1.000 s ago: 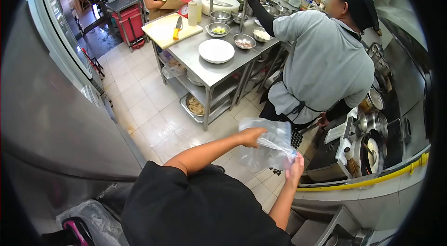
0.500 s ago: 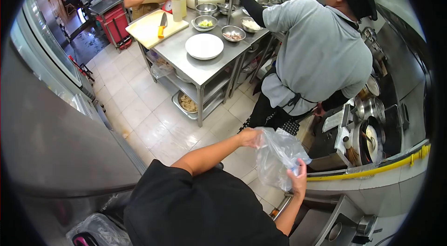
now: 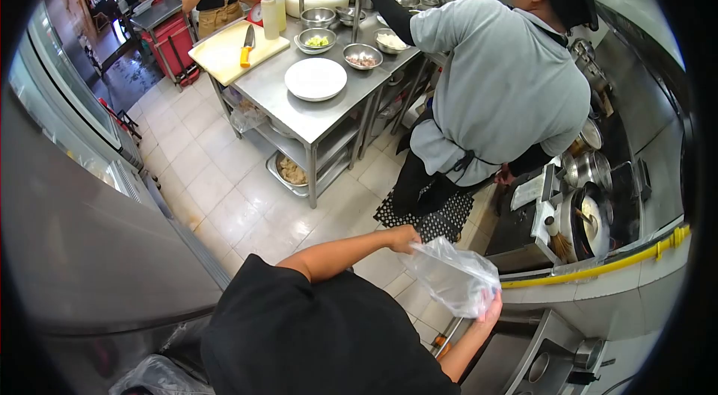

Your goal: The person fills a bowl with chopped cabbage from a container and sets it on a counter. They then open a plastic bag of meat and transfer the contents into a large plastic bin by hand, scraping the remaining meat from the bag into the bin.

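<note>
A clear plastic bag (image 3: 452, 275) stretches between my two hands at the lower centre, above the tiled floor. My left hand (image 3: 404, 239) grips its upper left edge with the fingers closed. At the bag's lower right corner, my right hand (image 3: 490, 308) is closed on the plastic, with the fingertips partly behind it. The bag looks thin and crumpled, and nothing can be made out inside it.
A steel table (image 3: 310, 117) holds a white plate (image 3: 315, 79), bowls and a cutting board (image 3: 224, 59) with a knife. A co-worker (image 3: 501, 81) stands ahead beside the stove. A wok (image 3: 591, 223) sits at right, behind a yellow pipe (image 3: 598, 268). Steel sinks lie lower right.
The bag is pulled out flatter and wider between my hands. My right hand has moved down and slightly right. The view has shifted a little, and a person at the back has raised a brown sheet.
</note>
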Action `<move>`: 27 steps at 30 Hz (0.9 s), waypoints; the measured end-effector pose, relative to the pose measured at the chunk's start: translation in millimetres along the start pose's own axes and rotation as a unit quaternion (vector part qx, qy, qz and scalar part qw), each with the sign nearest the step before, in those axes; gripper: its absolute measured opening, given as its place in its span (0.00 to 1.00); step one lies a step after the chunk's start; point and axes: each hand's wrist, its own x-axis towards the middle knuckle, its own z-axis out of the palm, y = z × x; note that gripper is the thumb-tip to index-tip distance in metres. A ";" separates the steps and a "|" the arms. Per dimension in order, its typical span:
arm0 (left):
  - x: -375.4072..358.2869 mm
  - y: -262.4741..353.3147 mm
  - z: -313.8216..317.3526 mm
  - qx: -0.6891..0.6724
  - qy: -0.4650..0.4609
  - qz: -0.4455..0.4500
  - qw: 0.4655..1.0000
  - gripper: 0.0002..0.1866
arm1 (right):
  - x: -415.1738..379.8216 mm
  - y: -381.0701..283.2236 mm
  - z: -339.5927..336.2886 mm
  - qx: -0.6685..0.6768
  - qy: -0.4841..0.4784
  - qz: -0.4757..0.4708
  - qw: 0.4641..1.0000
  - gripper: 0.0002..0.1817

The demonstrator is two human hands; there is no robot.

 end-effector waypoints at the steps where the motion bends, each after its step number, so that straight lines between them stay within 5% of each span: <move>1: -0.2 -6.6 4.5 -0.007 0.007 -0.024 1.000 0.15 | -7.0 -3.6 6.0 0.000 -0.004 -0.002 1.000 0.21; 3: -3.9 -6.1 -0.4 -0.015 0.018 -0.048 0.999 0.11 | -21.8 -10.6 14.9 0.018 -0.099 0.042 0.994 0.20; 5: -12.7 13.7 -12.9 -0.379 -0.010 -0.255 0.889 0.09 | -39.7 -12.2 31.6 0.020 -0.120 0.028 0.992 0.19; 7: -3.2 -6.2 -9.6 -0.477 -0.031 -0.234 0.847 0.12 | -32.4 -3.8 11.0 -0.096 -0.122 -0.059 0.986 0.17; 9: 0.5 -10.2 -21.5 -0.753 0.010 -0.191 0.629 0.14 | -45.4 -5.9 17.8 -0.161 -0.156 -0.059 0.973 0.15; 10: 3.4 -12.0 -27.4 -0.797 0.030 -0.189 0.573 0.14 | -43.7 -2.5 7.8 -0.246 -0.210 -0.043 0.945 0.16; 13: 10.0 -21.5 -36.6 -0.831 0.032 -0.128 0.540 0.07 | -47.5 3.0 8.9 -0.365 -0.281 -0.015 0.888 0.17; 15: 4.9 0.1 -49.8 -0.790 0.068 -0.177 0.583 0.06 | -33.7 16.1 3.0 -0.370 -0.234 0.022 0.899 0.16; 17: 2.8 -4.9 -51.5 -0.737 -0.029 -0.109 0.667 0.05 | -28.4 19.0 6.9 -0.353 -0.225 0.027 0.908 0.18; 19: -4.5 -4.7 -46.9 -0.578 0.011 -0.139 0.804 0.06 | -43.8 18.2 33.7 -0.075 -0.197 -0.041 0.977 0.23; 22: -32.7 40.1 -55.3 -0.380 -0.044 -0.081 0.920 0.17 | -23.2 17.0 21.3 0.047 -0.243 -0.033 0.968 0.27; 27: -24.8 4.1 -22.7 -0.247 -0.023 -0.093 0.964 0.12 | -24.6 9.2 36.7 0.180 -0.212 0.035 0.960 0.24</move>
